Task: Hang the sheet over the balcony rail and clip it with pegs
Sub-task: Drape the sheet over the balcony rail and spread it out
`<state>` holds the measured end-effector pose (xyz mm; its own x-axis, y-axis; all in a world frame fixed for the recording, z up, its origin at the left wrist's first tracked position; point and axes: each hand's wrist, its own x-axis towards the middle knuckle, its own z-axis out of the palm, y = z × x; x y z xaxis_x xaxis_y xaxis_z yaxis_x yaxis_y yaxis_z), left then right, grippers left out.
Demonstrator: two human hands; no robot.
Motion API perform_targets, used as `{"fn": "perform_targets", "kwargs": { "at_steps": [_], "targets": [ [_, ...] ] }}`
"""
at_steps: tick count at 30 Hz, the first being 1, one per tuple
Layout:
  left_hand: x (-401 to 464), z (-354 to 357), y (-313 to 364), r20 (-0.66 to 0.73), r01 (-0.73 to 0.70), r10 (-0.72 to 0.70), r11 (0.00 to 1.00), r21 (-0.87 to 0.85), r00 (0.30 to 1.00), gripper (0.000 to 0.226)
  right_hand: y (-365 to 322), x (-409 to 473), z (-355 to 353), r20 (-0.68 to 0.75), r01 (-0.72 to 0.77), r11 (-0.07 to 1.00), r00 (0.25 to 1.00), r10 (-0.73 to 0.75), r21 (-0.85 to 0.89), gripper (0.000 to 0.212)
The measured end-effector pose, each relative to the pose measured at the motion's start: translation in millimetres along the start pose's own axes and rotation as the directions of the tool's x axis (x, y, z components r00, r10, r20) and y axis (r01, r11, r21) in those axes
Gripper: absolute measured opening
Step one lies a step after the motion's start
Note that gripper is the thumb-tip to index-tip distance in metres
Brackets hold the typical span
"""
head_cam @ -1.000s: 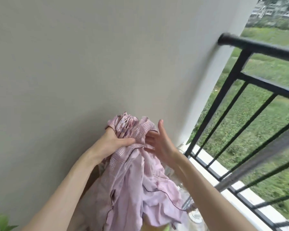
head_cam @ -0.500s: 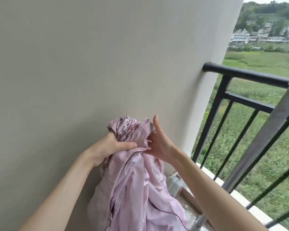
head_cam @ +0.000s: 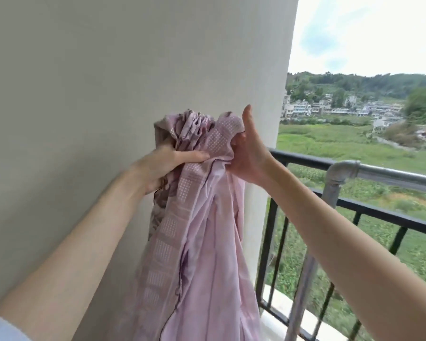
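A pale pink sheet (head_cam: 202, 242) with white dotted squares and a floral edge hangs bunched in front of the wall. My left hand (head_cam: 162, 166) grips the gathered top of the sheet from the left, thumb across the fabric. My right hand (head_cam: 250, 156) holds the sheet's top from the right, thumb pointing up and fingers hidden in the cloth. The black balcony rail (head_cam: 305, 158) runs off to the right, just beyond my right wrist. No pegs are in view.
A plain grey wall (head_cam: 108, 82) fills the left and ends in a white pillar (head_cam: 263, 217). A grey metal pipe frame (head_cam: 340, 173) stands inside the rail. Black balusters (head_cam: 271, 242) drop to a white ledge (head_cam: 280, 303). Fields and houses lie beyond.
Both hands have lifted the bunched sheet upward, now about level with the top of the rail. My view has tilted up, bringing the sky and the pipe elbow into sight.
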<state>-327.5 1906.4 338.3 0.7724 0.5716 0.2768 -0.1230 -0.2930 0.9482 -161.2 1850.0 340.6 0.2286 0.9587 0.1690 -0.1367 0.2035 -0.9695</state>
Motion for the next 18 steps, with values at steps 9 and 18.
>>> {"fn": "perform_targets", "kwargs": {
  "at_steps": [9, 18],
  "targets": [
    [71.3, 109.9, 95.7, 0.028, -0.338, 0.343, 0.935, -0.107, 0.939, 0.046, -133.6, -63.9, -89.8, -0.063, 0.221, 0.966, 0.971, -0.231, -0.131, 0.087],
    [99.5, 217.3, 114.8, 0.185, -0.363, 0.378, 0.925, -0.113, 0.907, 0.048, -167.6, -149.7, -162.8, -0.232, 0.214, 0.966, 0.942, -0.243, -0.143, 0.07]
  ]
}}
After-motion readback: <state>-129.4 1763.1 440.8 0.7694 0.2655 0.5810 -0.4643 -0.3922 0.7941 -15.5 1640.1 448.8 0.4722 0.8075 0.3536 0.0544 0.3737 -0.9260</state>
